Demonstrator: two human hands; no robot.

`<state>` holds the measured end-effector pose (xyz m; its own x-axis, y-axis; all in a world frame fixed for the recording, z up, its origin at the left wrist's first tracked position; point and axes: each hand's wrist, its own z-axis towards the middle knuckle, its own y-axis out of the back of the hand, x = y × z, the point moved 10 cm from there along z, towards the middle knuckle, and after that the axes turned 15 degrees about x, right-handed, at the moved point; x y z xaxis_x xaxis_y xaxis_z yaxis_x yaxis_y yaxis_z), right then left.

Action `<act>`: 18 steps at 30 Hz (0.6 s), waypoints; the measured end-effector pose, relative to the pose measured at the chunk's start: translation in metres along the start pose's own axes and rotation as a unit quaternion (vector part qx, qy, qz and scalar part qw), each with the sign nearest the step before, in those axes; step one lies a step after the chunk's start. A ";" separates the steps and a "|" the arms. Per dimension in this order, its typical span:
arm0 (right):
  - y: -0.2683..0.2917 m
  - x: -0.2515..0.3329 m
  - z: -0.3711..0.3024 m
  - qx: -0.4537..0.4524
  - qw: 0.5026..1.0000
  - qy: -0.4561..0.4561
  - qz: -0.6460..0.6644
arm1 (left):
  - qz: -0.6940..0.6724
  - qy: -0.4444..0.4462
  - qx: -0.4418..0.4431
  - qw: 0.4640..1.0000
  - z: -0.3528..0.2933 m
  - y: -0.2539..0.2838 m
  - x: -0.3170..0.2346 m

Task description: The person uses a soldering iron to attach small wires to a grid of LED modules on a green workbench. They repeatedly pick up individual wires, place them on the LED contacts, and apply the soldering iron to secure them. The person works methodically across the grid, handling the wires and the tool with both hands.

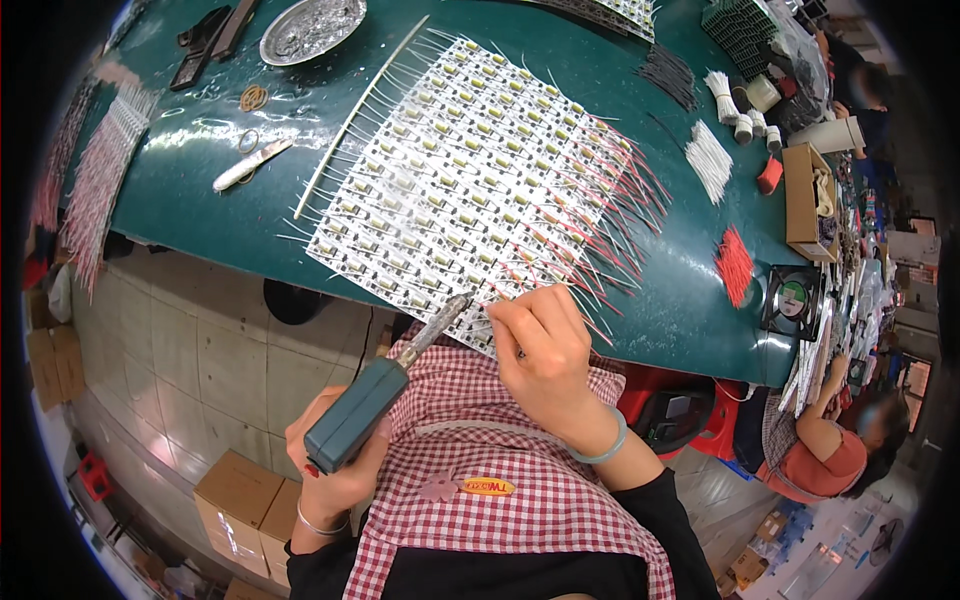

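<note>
My left hand [345, 465] is wrapped round the dark green handle of a soldering gun [357, 412]. Its metal tip rests at or just above the near edge of a white panel of small circuit boards [400, 190]. Beside the tip, my right hand [548, 350] pinches a thin red wire at the panel; the wire's end is partly hidden by the fingers. Rows of yellowish components cover the panel. Red and white wires [610, 220] stick out along its right side, and white wires fringe the left, by a long thin pale strip [360, 115].
Loose red wires [734, 266], white wires [708, 162] and black wires [668, 75] lie right. A small fan [792, 303] and a cardboard box [805, 205] stand beyond. Left are a metal dish [300, 35], a white-handled knife [250, 166] and wired boards [115, 150]. Another person [820, 450] sits right.
</note>
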<state>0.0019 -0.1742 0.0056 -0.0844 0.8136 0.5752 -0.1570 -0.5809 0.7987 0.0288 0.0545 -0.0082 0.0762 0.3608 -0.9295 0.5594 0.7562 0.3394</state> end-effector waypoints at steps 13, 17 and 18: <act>-0.006 0.000 -0.001 0.000 1.000 0.000 -0.012 | 0.056 -0.044 -0.015 0.997 -0.003 -0.004 -0.010; -0.007 0.000 -0.001 0.001 1.000 -0.003 -0.018 | 0.062 -0.049 -0.018 0.997 -0.003 -0.004 -0.012; -0.007 0.000 -0.001 0.000 1.000 -0.004 -0.019 | 0.063 -0.050 -0.019 0.997 -0.002 -0.004 -0.013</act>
<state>0.0017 -0.1701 0.0004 -0.0711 0.8347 0.5462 -0.1593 -0.5500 0.8198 0.0236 0.0480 0.0030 0.2264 0.4002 -0.8880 0.5081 0.7293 0.4582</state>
